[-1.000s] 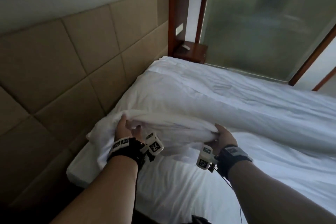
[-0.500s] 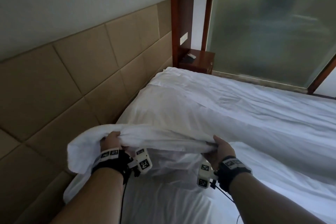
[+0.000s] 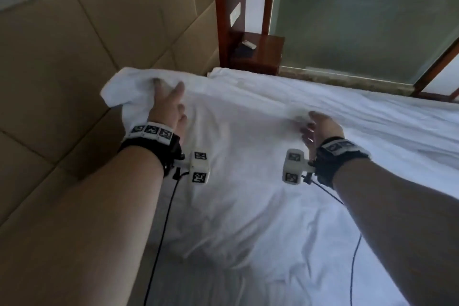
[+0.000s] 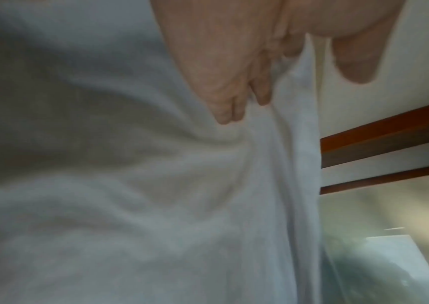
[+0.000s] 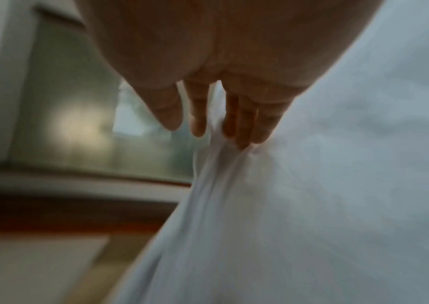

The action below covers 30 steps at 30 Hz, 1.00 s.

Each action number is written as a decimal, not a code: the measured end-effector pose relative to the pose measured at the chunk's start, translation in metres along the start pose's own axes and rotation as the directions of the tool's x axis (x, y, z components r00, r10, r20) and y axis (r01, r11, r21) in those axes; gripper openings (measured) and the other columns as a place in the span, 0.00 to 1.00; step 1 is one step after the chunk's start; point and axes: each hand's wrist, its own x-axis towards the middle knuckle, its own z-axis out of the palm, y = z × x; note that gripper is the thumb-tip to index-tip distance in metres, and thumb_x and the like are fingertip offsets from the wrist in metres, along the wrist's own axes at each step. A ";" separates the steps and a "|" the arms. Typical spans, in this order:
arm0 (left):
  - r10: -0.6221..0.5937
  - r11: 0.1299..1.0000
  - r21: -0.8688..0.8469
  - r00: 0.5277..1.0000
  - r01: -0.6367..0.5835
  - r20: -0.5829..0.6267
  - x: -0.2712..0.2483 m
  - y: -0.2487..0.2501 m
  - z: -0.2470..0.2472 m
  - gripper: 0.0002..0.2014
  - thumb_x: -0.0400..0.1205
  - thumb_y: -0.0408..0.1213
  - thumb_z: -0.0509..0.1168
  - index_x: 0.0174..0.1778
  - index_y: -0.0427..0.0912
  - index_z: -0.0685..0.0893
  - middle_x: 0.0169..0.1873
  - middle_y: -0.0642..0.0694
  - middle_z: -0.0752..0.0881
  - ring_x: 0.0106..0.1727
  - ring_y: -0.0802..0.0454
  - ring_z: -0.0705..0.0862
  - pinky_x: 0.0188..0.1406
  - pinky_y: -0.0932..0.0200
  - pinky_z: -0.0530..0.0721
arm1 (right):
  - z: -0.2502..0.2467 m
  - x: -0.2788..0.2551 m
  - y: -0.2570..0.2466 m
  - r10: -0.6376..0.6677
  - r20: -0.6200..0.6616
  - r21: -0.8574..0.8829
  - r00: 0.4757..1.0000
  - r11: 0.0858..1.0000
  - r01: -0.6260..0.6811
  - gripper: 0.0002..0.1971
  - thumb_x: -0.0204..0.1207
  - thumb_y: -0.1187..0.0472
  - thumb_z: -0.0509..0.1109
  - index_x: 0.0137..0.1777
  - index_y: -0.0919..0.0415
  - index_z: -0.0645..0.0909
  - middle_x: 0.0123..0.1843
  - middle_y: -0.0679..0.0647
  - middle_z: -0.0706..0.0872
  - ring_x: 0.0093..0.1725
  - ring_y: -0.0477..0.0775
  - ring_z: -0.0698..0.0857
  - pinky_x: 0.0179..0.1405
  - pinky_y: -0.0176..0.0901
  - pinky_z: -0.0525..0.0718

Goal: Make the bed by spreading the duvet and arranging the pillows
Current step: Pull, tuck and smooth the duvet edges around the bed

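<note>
A white pillow (image 3: 236,156) stands raised over the head of the bed, its top edge far from me. My left hand (image 3: 166,102) grips its upper left corner beside the headboard. In the left wrist view the fingers (image 4: 224,98) dig into the pillow fabric (image 4: 130,185), thumb apart on the other side of the edge. My right hand (image 3: 318,129) holds the pillow's right edge. In the right wrist view the fingertips (image 5: 247,123) pinch a bunched fold of the pillow cloth (image 5: 312,205). The white duvet (image 3: 385,136) lies wrinkled across the bed to the right.
A tan padded headboard (image 3: 74,69) runs along the left. A dark wooden nightstand (image 3: 258,54) with a small white object (image 3: 249,44) stands past the bed's far corner. Frosted glass (image 3: 360,20) in a wooden frame lines the far side. Black cables hang from both wrists.
Both hands have swung the pillow up and away from me, towards the far end of the headboard, and have moved further apart. The view has tipped down and forward.
</note>
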 end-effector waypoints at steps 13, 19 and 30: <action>-0.430 0.502 0.521 0.722 0.690 -0.543 0.066 -0.201 -0.200 0.79 0.41 0.78 0.78 0.89 0.52 0.55 0.85 0.39 0.67 0.80 0.30 0.72 0.78 0.32 0.72 | 0.078 0.027 0.262 0.205 0.241 -0.967 0.949 0.130 0.218 0.44 0.72 0.23 0.58 0.86 0.29 0.45 0.90 0.46 0.41 0.89 0.59 0.47 0.86 0.65 0.53; -0.481 0.472 0.618 0.771 0.629 -0.417 0.066 -0.202 -0.199 0.57 0.64 0.73 0.76 0.86 0.45 0.70 0.81 0.38 0.74 0.75 0.33 0.78 0.77 0.42 0.75 | 0.098 0.027 0.282 0.187 0.189 -0.975 0.964 0.154 0.161 0.44 0.73 0.23 0.57 0.85 0.29 0.40 0.90 0.46 0.39 0.89 0.61 0.47 0.86 0.66 0.52; -0.199 0.671 0.513 0.796 0.536 -0.571 0.071 -0.149 -0.248 0.39 0.78 0.69 0.66 0.81 0.50 0.74 0.76 0.39 0.78 0.72 0.31 0.79 0.73 0.38 0.76 | 0.159 0.023 0.279 0.217 0.280 -0.932 0.935 0.294 0.211 0.40 0.76 0.24 0.57 0.85 0.26 0.45 0.91 0.46 0.38 0.90 0.58 0.40 0.87 0.64 0.46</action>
